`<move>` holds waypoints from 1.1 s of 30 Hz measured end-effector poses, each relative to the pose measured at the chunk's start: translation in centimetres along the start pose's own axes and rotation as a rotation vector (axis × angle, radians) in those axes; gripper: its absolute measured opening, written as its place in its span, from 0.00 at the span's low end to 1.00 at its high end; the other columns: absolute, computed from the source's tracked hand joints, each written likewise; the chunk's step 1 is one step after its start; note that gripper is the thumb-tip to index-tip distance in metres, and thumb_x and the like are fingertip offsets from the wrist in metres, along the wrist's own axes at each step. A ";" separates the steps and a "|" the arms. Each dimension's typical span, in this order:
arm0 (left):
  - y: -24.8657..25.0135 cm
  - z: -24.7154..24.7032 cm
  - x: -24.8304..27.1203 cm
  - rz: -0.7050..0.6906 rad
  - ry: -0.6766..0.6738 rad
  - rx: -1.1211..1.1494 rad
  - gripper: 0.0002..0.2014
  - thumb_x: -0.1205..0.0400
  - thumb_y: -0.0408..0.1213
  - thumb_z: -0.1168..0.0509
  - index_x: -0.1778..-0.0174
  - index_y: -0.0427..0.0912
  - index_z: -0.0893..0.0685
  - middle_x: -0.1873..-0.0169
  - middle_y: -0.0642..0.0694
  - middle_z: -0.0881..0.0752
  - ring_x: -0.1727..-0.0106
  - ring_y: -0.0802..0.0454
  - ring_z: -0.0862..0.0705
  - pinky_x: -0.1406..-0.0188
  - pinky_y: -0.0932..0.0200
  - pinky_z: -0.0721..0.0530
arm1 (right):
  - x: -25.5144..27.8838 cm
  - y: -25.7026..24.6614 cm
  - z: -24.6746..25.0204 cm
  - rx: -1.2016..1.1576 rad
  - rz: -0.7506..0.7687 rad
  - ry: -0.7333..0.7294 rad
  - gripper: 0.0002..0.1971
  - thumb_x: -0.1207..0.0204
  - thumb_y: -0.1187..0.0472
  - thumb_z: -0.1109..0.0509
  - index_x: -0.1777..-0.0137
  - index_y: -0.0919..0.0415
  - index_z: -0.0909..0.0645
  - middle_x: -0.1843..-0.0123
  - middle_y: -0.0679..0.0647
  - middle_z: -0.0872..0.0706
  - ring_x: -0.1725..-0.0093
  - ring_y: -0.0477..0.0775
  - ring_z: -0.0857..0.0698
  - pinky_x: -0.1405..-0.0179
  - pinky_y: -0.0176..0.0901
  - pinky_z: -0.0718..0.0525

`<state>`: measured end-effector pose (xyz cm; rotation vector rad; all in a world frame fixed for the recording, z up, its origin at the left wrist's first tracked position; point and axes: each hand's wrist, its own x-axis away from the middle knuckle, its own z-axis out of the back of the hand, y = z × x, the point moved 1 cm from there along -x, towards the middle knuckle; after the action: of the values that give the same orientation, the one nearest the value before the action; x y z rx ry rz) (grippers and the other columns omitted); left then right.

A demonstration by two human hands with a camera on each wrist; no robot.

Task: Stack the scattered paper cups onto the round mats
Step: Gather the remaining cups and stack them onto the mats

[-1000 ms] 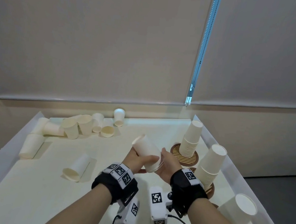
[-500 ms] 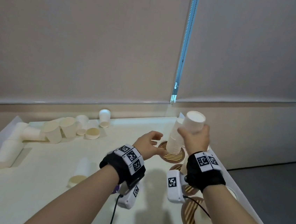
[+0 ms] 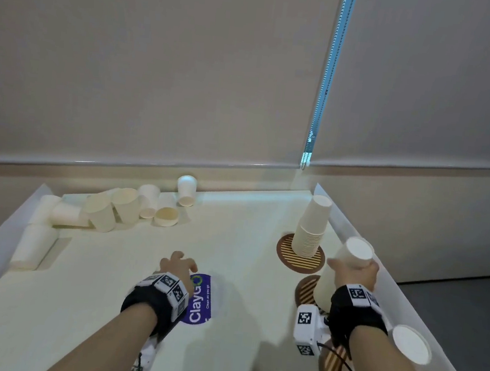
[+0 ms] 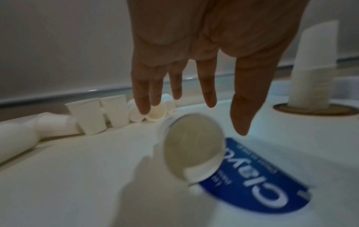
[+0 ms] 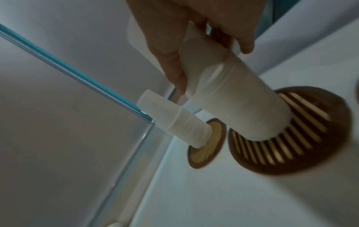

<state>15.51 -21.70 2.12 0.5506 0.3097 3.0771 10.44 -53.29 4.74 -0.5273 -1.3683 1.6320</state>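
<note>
The white table (image 3: 104,306) has loose paper cups (image 3: 126,206) lying at 11 o'clock. At 3 o'clock a cup stack (image 3: 328,284) stands on a round striped mat (image 5: 303,138). The right hand (image 3: 355,272) wraps round its top cup (image 3: 357,251). The left hand (image 3: 176,267) hangs with fingers spread over a fallen cup (image 4: 192,147).

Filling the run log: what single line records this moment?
right hand: grips top cup of middle-mat stack | left hand: open above lying cup | far-mat stack: standing
</note>
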 end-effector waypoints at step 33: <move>-7.0 2.1 -18.5 0.156 0.312 0.122 0.23 0.21 0.34 0.37 0.30 0.53 0.24 0.17 0.46 0.54 0.17 0.42 0.55 0.25 0.43 0.37 | 4.6 1.0 -23.6 0.502 0.411 -0.908 0.40 0.31 0.48 0.23 0.24 0.59 0.39 0.32 0.58 0.21 0.35 0.58 0.21 0.45 0.41 0.25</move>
<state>33.32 -15.09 -3.64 0.0950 0.4798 3.3096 26.41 -36.64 -2.05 0.3131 -1.4084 2.6316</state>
